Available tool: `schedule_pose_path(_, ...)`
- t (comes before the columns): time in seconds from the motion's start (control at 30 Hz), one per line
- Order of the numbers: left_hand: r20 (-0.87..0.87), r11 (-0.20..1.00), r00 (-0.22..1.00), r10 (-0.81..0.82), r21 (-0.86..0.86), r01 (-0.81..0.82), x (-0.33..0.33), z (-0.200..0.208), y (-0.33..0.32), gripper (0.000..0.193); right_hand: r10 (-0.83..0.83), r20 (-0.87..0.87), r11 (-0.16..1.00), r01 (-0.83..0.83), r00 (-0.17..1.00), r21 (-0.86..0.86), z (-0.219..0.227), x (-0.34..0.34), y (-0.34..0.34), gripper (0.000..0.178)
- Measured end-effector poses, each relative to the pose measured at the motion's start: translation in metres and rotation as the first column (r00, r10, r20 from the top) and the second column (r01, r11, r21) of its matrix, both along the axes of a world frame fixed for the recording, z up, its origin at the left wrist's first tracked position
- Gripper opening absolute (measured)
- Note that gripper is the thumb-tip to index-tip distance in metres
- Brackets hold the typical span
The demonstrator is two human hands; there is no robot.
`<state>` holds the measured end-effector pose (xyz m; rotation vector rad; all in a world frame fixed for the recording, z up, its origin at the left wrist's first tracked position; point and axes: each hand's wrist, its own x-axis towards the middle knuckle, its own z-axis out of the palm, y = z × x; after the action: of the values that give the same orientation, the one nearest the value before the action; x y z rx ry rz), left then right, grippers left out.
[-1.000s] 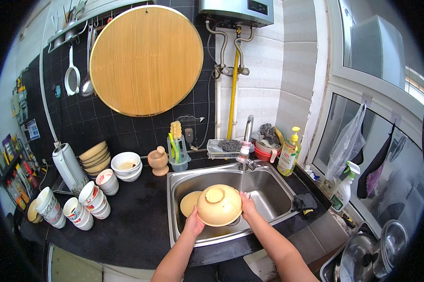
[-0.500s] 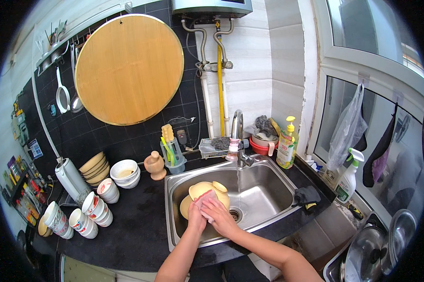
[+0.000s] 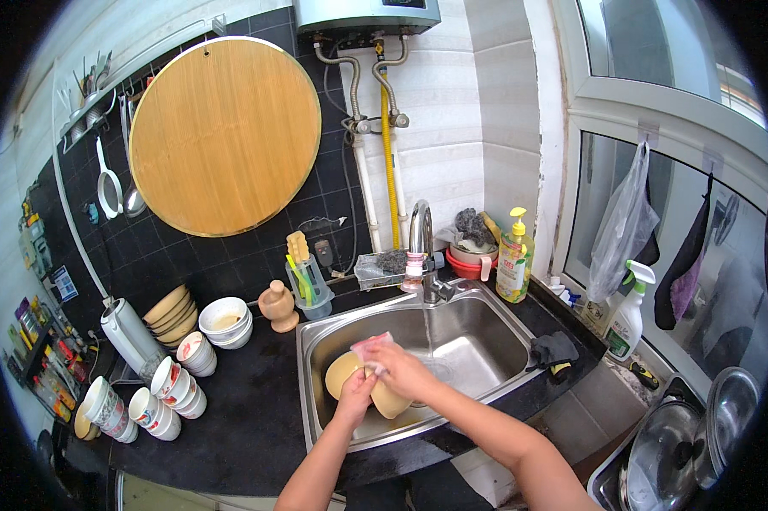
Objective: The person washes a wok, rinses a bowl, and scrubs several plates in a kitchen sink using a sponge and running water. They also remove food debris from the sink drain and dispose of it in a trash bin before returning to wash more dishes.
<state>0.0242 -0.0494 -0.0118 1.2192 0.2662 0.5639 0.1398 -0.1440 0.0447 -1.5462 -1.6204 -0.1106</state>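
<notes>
Over the sink (image 3: 486, 385), my left hand (image 3: 356, 393) grips a pale yellow bowl (image 3: 390, 403) by its rim; the bowl is tilted on its side. My right hand (image 3: 404, 373) is closed on a pink and white dishcloth (image 3: 372, 343), held at the bowl's upper edge. Part of the bowl is hidden behind my hands. A second yellow bowl (image 3: 340, 373) lies in the left part of the basin, just beyond my left hand. A thin stream of water runs from the chrome faucet (image 3: 420, 226) into the basin.
Left on the black counter (image 3: 239, 426) stand stacked patterned bowls (image 3: 173, 383), white bowls (image 3: 226, 322), brown bowls (image 3: 169, 313) and a wooden jar (image 3: 278, 307). A yellow soap bottle (image 3: 514, 260), dark cloth (image 3: 554, 350) and spray bottle (image 3: 627, 319) are on the right.
The held bowl has turned from lying in the basin to tilted on its side, nearer me. My right hand has shifted with the cloth to its upper edge. The view has shifted slightly.
</notes>
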Motion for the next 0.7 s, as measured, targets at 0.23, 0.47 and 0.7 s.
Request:
schedule_pose_path(0.23, -0.03, 0.991, 0.991, -0.132, 0.016, 0.133, -0.004, 0.024, -0.017, 0.026, -0.122, -0.644, 0.991, 0.055, 0.755, -0.122, -0.049, 0.086, 0.012, 0.023)
schedule_pose_path(0.47, 0.047, 0.996, 0.996, 0.072, 0.051, -0.074, 0.036, 0.022, -0.015, 0.027, -0.284, -0.89, 0.958, 0.075, 0.356, -0.275, -0.107, 0.099, -0.007, 0.03)
schedule_pose_path(0.7, -0.139, 0.742, 0.987, 0.074, 0.67, 0.039, 0.084, -0.019, -0.03, 0.018, -0.714, -0.368, 0.687, 0.492, 0.596, -0.535, -0.123, 0.152, -0.025, 0.032)
